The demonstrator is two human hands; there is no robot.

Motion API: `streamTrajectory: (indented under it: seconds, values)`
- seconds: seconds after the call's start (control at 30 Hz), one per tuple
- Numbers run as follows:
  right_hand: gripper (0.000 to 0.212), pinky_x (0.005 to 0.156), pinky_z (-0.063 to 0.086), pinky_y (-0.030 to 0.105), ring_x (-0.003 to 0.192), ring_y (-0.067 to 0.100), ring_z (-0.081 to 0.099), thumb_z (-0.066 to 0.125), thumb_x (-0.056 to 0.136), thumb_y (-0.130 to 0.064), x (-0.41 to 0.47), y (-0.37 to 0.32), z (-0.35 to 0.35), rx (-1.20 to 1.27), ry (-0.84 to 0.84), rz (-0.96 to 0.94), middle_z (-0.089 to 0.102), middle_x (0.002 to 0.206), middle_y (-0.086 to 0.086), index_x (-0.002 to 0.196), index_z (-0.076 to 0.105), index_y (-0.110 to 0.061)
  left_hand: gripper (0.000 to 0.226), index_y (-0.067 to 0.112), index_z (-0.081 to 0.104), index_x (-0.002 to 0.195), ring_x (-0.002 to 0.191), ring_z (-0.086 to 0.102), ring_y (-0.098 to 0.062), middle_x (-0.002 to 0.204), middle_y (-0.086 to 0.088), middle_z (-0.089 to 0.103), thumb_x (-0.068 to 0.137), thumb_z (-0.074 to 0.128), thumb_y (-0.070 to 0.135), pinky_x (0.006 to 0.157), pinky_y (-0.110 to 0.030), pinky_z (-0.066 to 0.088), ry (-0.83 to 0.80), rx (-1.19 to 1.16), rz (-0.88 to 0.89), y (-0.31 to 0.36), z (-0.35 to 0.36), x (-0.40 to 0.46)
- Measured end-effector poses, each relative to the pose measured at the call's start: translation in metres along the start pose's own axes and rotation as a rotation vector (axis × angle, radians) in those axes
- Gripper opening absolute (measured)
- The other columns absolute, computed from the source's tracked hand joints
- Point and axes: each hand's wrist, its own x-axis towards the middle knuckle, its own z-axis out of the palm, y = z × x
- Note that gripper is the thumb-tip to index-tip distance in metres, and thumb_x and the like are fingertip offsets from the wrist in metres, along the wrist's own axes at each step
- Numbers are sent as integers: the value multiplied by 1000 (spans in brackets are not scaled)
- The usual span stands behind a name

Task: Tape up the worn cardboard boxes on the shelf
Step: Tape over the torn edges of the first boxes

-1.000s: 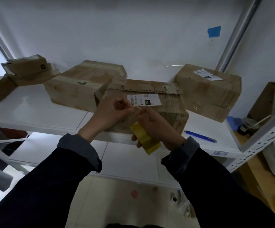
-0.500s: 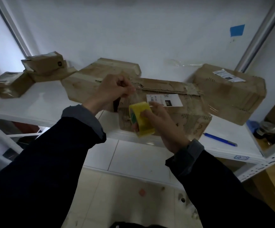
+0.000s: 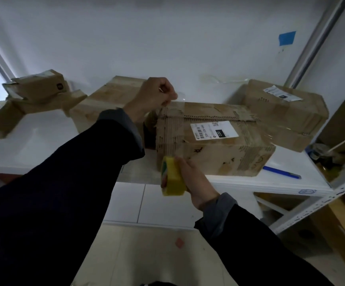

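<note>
**Tape drawn to box top, roll held low**

Left hand (image 3: 154,93) raised at the back left top corner of the worn middle box (image 3: 212,141), fingers curled, pinching the end of clear tape (image 3: 178,97). Right hand (image 3: 192,182) below, grip round a yellow tape roll (image 3: 172,177) at the box's front lower corner. Box stands on a white shelf (image 3: 270,182); white label (image 3: 213,131) on its front face. Blue pen (image 3: 281,172) lies to its right. More boxes behind: left (image 3: 107,98), right (image 3: 287,112), small ones far left (image 3: 37,87).

single head view looks down, close over the shelf (image 3: 43,141).
</note>
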Motion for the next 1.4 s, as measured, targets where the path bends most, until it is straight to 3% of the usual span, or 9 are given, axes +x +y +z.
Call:
streamTrajectory:
  seconds: [0.1,0.33,0.43,0.67,0.87,1.03,1.17,1.33,1.4]
  values:
    - [20,95,52,47,75,30,68,40,107,-33,3,-2,3,-20,8,-27,71,81,19,102,54,-18,16,14,65,78,64,63,-12,76,-6,69,84,81,13,59,-21,54,-7,38,6,-20,1,16]
    - [25,57,55,27,61,28,67,39,107,-30,11,-4,9,-45,28,-23,69,76,22,100,52,-10,21,-5,69,93,65,63,-12,78,-9,70,84,80,10,61,-22,52,-34,45,-3,-54,10,34]
    - [30,60,57,32,62,29,68,38,108,-31,14,-2,10,-16,12,-26,70,78,24,99,54,-7,16,-4,70,90,75,60,-14,82,-9,68,84,79,8,70,-27,50,-69,40,-4,-65,16,37]
    - [31,56,56,28,62,29,69,39,108,-32,18,-1,10,6,-12,-9,70,78,24,98,54,-6,24,15,61,72,62,56,7,72,6,60,84,78,3,60,-6,41,-122,78,-6,-77,28,31]
    - [31,56,56,28,65,30,69,39,108,-30,21,1,9,23,-27,-14,70,83,29,101,54,-4,14,7,66,87,72,53,3,87,-3,65,84,79,12,58,-2,38,-154,179,-46,-85,34,25]
    - [37,55,54,25,67,30,70,40,107,-30,24,2,7,30,-21,2,71,84,26,122,49,3,21,5,69,99,86,50,-8,89,6,54,85,78,18,77,-24,40,-78,290,-25,-86,45,12]
    - [35,59,55,26,72,30,70,43,105,-27,26,6,8,13,-15,0,72,88,27,123,49,3,64,19,49,132,105,49,-18,120,-3,47,78,83,23,82,-30,36,-77,274,6,-89,38,13]
    - [34,64,56,27,77,29,71,45,103,-26,28,10,8,29,-16,11,73,90,25,129,45,-3,9,11,69,98,109,49,-24,111,-6,54,90,66,13,95,-43,46,-24,518,371,-68,37,-3]
    - [35,66,57,29,79,31,70,46,103,-26,30,11,6,34,-24,11,73,93,27,129,46,-2,22,9,72,105,111,53,-24,114,-7,62,98,57,23,97,-43,46,-141,495,455,-56,36,-22]
